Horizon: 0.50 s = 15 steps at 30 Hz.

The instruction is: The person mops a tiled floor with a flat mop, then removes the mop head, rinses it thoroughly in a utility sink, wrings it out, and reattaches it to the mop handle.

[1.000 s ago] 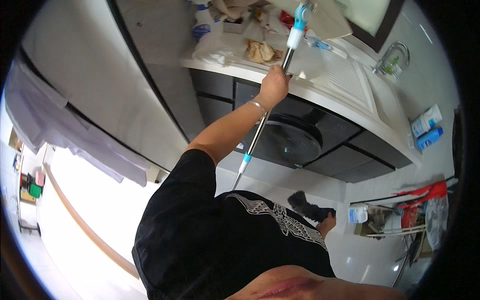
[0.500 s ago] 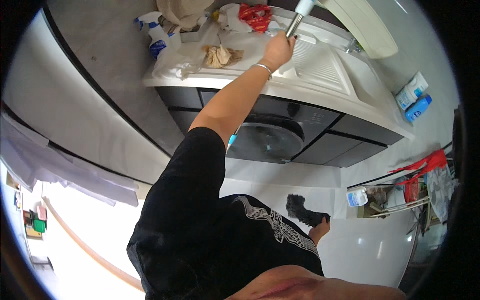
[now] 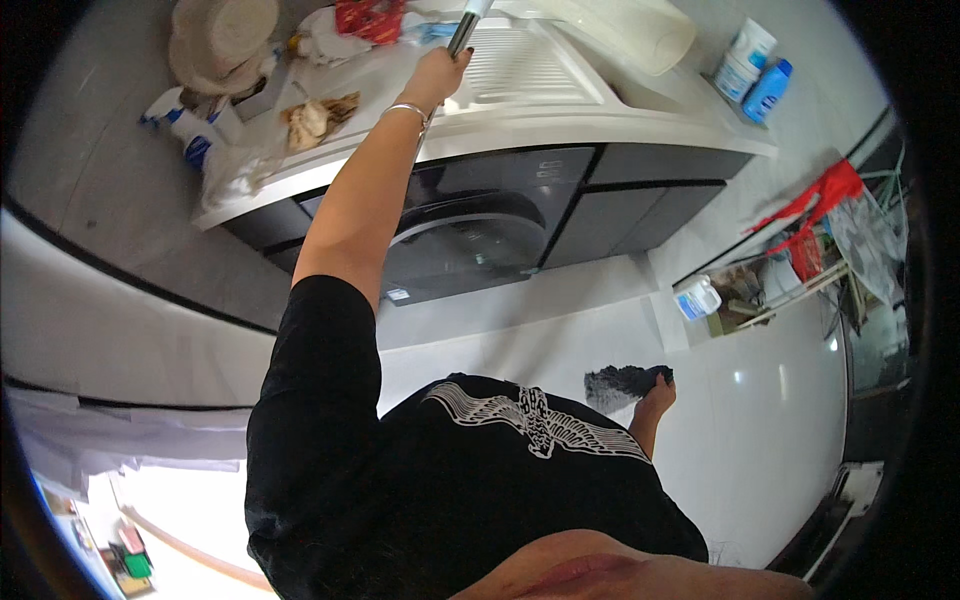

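My left arm reaches forward over the white counter (image 3: 390, 85). My left hand (image 3: 436, 78) is closed around a shiny metal pole (image 3: 463, 33) with a white and light blue upper part. The pole's lower length passes behind my forearm, and its bottom end is hidden. Down at my right side, my right hand (image 3: 656, 396) pinches one end of a dark grey, fuzzy cloth (image 3: 620, 386). The rest of the cloth hangs out over the white floor, blurred by motion.
A black front-loading washer (image 3: 470, 245) is built in under the counter beside a ribbed washboard sink (image 3: 525, 65). A spray bottle (image 3: 185, 130), crumpled brown cloth (image 3: 312, 122) and red bag (image 3: 370, 20) lie left. Bottles (image 3: 768, 90) and a cluttered rack (image 3: 790, 285) stand right.
My view has turned, so the counter and washer sit further left and higher in the picture. The fuzzy cloth has swung from a bent shape to a more spread one. Both grips stay the same.
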Available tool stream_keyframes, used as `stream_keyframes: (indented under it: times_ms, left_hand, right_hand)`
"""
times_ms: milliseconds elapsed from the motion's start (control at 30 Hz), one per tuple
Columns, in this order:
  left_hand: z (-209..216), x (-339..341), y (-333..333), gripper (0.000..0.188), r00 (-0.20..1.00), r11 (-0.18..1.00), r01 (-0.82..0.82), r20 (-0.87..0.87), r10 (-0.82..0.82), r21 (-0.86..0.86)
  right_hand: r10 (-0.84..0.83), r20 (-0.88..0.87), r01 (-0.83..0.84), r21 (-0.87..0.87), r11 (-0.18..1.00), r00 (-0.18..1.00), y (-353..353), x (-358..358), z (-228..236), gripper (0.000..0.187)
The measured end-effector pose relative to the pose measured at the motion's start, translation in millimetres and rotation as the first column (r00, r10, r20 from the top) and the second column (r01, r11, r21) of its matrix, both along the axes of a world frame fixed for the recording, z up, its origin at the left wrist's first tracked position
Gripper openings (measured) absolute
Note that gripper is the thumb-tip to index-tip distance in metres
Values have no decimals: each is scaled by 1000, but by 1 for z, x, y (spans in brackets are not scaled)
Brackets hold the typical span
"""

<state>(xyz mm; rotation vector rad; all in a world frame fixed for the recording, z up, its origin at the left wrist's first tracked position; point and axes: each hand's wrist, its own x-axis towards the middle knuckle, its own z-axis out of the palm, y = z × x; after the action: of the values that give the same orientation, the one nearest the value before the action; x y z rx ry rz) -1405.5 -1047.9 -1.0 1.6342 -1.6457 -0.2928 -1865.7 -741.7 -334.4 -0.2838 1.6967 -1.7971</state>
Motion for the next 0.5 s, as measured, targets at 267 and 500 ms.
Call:
stream_keyframes:
  times_ms: [267,500]
  left_hand:
    - [-23,-19,-54,45,996,952,84,-41,-75,294]
    - [-21,-2,-105,49,999,960,3,-39,9,280]
  right_hand:
    - [-148,54,147,31,989,987,33,11,0,24]
    - [-128,-34,126,-40,991,991,40,16,-8,21]
